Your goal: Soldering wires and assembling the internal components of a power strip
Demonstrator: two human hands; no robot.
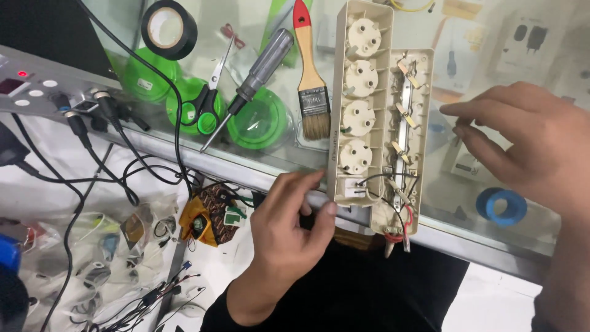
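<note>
Two halves of an opened beige power strip [369, 117] lie side by side on the glass bench [467, 184], running from its near metal edge away from the person. The socket half, with four round inserts, is on the left; the half with metal contact strips and thin black and red wires is on the right, overhanging the near edge slightly. The left hand [289, 227] sits at the strip's near left corner, fingertips touching the socket half's end, thumb and forefinger loosely curled and pinching nothing that can be seen. The right hand [528, 147] hovers just right of the contact half, fingers loosely spread and pointing toward it, empty and not touching it. Farther left on the bench lie a flat paintbrush [312, 92], a screwdriver [252, 80], green-handled scissors [208, 104] and a roll of black tape [169, 27]. A blue tape roll [501, 207] shows under the glass.
</note>
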